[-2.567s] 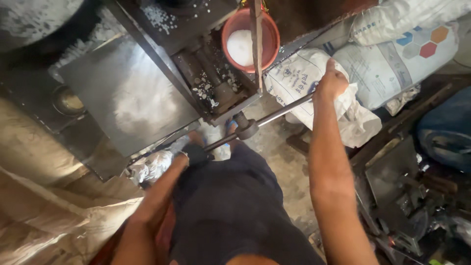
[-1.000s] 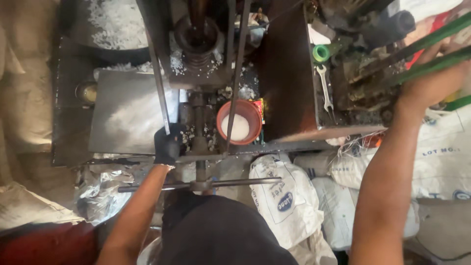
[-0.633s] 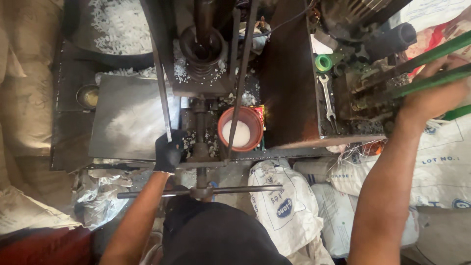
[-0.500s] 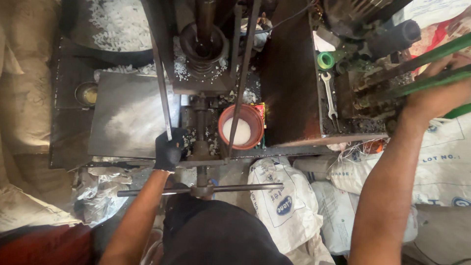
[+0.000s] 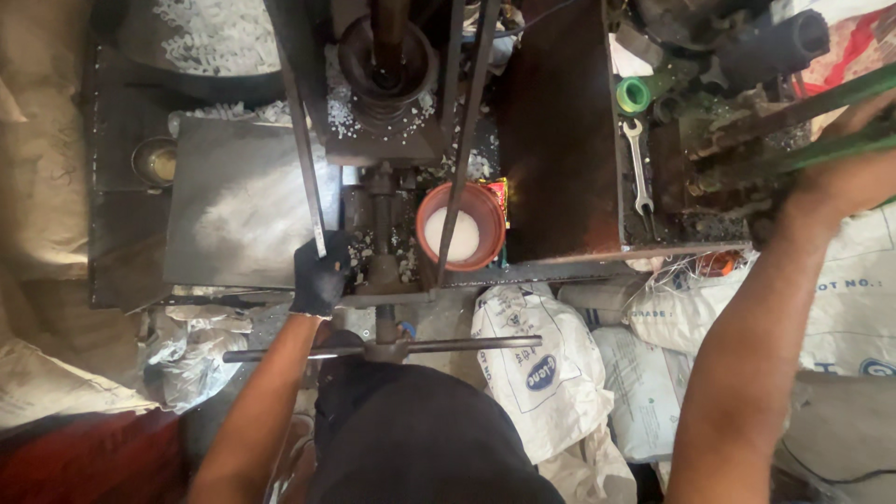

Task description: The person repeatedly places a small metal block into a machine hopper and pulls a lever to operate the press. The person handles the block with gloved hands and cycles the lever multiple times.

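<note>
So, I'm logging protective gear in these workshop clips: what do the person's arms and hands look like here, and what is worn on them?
The left hand wears a black glove that ends at the wrist; the forearm above it is bare, with no sleeve in view. The right hand is ungloved, and its forearm is bare too. No watch, band or ring shows on either arm. The person wears dark clothing lower in the picture.

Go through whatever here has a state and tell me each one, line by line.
Left hand: black-gloved, gripping the upright rod.
Right hand: bare, on the green lever.
Orange bowl: upright, holds white material.
Wrench: lying flat, untouched.
White sacks: lying below.
</note>
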